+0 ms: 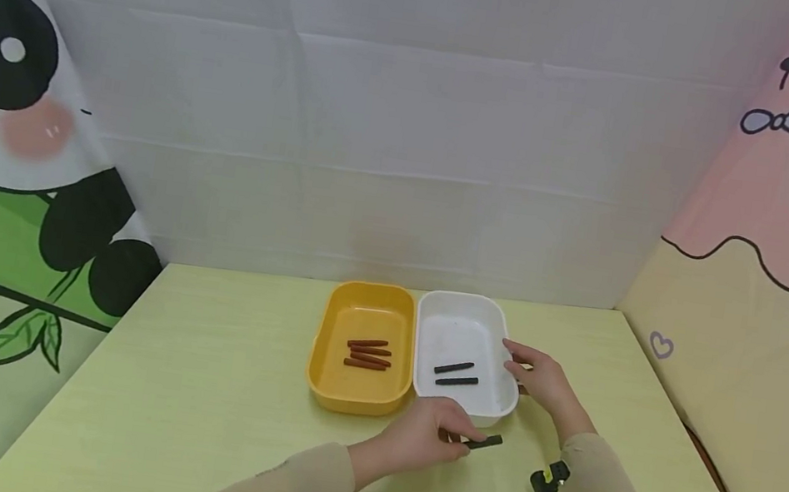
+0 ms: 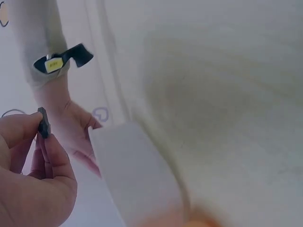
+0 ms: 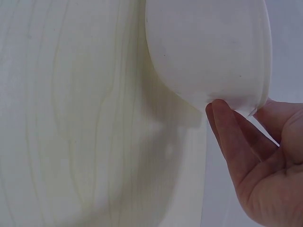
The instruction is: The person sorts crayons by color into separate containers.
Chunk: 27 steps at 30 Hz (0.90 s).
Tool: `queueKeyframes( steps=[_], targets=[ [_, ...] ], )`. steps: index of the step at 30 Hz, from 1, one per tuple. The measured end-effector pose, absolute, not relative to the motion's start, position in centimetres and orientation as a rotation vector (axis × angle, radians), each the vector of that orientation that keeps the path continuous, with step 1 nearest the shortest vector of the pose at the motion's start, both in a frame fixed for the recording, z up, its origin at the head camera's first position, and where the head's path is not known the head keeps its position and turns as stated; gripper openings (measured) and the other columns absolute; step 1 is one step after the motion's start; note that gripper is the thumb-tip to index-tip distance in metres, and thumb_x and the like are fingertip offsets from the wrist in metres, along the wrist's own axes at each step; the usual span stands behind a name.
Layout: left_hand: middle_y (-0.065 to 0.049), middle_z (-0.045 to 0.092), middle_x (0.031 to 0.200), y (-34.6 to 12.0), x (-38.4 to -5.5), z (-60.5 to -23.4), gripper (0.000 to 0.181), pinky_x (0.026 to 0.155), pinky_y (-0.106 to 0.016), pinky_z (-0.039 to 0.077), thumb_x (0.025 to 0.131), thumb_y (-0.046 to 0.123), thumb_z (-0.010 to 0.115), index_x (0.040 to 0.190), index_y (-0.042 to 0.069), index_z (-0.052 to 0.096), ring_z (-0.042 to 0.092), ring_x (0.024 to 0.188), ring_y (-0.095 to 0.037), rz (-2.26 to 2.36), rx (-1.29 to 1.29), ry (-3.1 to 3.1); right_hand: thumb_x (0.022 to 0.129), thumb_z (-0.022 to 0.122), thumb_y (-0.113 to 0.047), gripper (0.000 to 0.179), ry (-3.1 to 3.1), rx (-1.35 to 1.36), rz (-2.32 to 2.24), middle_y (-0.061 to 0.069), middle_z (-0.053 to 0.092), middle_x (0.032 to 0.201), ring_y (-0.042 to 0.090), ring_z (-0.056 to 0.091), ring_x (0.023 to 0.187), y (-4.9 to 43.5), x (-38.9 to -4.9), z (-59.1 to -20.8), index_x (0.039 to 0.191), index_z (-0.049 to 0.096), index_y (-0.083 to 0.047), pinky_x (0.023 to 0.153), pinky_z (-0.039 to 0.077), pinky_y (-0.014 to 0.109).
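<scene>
Between thumb and fingertips, my left hand (image 1: 424, 433) pinches a short black crayon-like stick (image 1: 485, 442), just in front of the white tray (image 1: 436, 316). In the left wrist view the same dark stick (image 2: 44, 124) stands between the tips. My right hand (image 1: 548, 383) grips the right side of the white tray. From the right wrist view, fingers (image 3: 225, 123) press against the tray's outer wall while the thumb is at its rim. Two black sticks (image 1: 456, 381) lie inside that tray. Several reddish-brown sticks (image 1: 368, 352) lie in the yellow tray (image 1: 342, 297) beside it.
Both trays stand side by side on a pale yellow wood-grain table (image 1: 215, 389). A white cloth (image 1: 398, 112) hangs behind the table, with cartoon-printed cloths on both sides. Each sleeve carries a small black device (image 1: 548, 480) near the wrist.
</scene>
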<state>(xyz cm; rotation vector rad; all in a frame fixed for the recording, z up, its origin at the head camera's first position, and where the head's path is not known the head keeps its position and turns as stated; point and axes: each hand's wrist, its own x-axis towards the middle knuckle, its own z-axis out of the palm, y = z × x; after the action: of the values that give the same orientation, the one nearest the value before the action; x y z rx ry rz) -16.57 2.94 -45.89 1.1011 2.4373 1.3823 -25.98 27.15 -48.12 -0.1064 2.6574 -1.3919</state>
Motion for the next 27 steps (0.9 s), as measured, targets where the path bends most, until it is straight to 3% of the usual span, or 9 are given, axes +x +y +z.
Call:
queueKeyframes(
  steps=[13,19,27],
  targets=[
    [0.0,0.07,0.093,2.8,-20.5,-42.4,0.02,0.071,-0.019,0.053,0.087,0.0,0.074,0.103,0.01,0.08,0.056,0.079,-0.007,1.533,0.873,2.558,0.102,0.057,-0.012,0.047,2.655,-0.106,-1.39,0.026,0.053,0.133,0.034,0.06,0.109,27.1,-25.9,-48.1,0.147,0.047,-0.002,0.08,0.06,0.038],
    [0.006,0.068,0.088,3.5,-22.3,-41.6,0.019,0.068,-0.019,0.051,0.087,0.004,0.075,0.103,0.013,0.081,0.055,0.076,-0.008,1.504,0.748,2.578,0.102,0.056,-0.011,0.047,2.646,-0.097,-1.391,0.027,0.052,0.135,0.035,0.06,0.11,27.1,-25.9,-48.0,0.147,0.046,-0.003,0.081,0.06,0.038],
    [0.006,0.067,0.085,4.1,-24.0,-41.7,0.017,0.063,-0.02,0.049,0.087,0.005,0.075,0.102,0.013,0.081,0.054,0.073,-0.011,1.423,0.682,2.589,0.102,0.057,-0.012,0.047,2.647,-0.083,-1.374,0.027,0.052,0.136,0.034,0.059,0.11,27.1,-25.8,-47.9,0.147,0.047,-0.005,0.081,0.06,0.038]
  ],
)
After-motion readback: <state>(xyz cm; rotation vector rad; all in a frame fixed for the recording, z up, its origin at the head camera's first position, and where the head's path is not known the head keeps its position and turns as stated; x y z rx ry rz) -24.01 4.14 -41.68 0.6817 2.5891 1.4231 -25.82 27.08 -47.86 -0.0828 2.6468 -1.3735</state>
